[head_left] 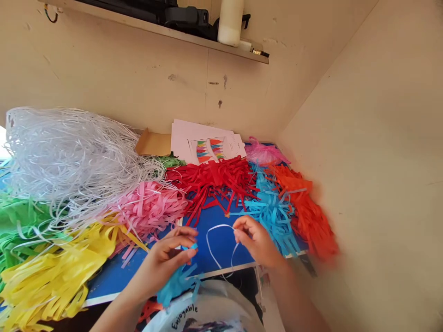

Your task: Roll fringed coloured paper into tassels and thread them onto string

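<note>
Near the table's front edge, my left hand [176, 251] is closed on a light blue tassel [176, 283], whose fringed strips hang below the fingers toward my lap. Just to the right, my right hand [254, 240] pinches a thin white ribbon [208, 244] between thumb and fingertips. The ribbon arcs in a loose loop between the hands, its lower part dropping past the table edge. A bit of orange fringe [150, 310] shows below the left wrist, partly hidden by the arm.
A blue table [216, 221] carries fringe piles: yellow [65, 272], green [27, 221], pink [150, 207], red [214, 177], blue [272, 207] and orange [308, 216]. White ribbon [72, 157] heaps at left. A printed sheet [183, 138] leans behind. Above is a shelf [155, 30]; a wall [380, 184] bounds the right.
</note>
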The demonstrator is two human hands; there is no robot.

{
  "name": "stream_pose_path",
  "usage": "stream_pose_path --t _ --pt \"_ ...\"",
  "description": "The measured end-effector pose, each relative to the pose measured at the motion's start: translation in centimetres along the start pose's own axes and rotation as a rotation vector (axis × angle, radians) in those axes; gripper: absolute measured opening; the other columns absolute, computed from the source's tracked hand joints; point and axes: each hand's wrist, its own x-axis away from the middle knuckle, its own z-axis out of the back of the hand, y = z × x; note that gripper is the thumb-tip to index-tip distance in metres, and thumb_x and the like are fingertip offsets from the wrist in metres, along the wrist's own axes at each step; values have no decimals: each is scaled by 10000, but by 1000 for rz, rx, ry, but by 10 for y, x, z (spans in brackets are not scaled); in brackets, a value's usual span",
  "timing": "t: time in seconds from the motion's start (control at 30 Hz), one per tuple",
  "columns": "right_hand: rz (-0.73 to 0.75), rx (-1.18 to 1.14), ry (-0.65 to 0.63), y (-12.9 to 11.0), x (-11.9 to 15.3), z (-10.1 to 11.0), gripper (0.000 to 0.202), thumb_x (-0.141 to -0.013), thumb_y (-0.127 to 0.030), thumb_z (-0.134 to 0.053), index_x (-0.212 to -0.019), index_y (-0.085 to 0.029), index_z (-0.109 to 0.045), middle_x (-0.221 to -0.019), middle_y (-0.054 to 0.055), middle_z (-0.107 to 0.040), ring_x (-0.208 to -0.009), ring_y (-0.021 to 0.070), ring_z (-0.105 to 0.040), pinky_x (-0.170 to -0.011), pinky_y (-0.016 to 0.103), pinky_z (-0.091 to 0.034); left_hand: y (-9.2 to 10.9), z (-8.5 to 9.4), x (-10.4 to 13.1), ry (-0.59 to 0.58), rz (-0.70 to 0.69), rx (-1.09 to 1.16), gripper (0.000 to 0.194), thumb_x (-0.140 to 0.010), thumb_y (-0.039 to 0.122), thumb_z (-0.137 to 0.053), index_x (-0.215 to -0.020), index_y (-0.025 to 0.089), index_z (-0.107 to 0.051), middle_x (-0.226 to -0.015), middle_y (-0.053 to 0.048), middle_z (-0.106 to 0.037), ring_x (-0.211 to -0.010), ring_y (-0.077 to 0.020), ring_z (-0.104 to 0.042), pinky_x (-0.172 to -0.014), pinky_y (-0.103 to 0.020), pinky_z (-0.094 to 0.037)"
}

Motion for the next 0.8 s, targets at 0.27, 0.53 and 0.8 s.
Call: stream_pose_path --t 0.27,0.53,0.8 --pt "50 35 -53 -9 4 -55 87 -897 -276 -561 -846 -213 -593 -764 -7 -703 -666 125 -622 -646 230 -444 -8 -24 3 14 370 594 312 -705 431 -783 -742 151 -649 -990 -114 -701 -783 -200 -662 -440 -178 -433" --pt "-167 -458 -62 31 0 -87 433 -897 -561 -537 -803 -181 -722 -820 51 -725 -832 199 -651 -831 321 -461 -19 -32 10 -210 341 597 347 -730 439 -769 -741 141 -593 -702 -69 -720 -567 -133 -641 -576 -235 -498" --pt "-339 -1203 67 17 -24 -73 190 -743 -348 -787 -821 -185 -727 -654 -17 -611 -561 84 -534 -579 215 -473 -34 -43 12 -243 312 342 394 -769 526 -690 -779 140 -614 -724 -49 -706 -649 -147 -649 -657 -267 -509"
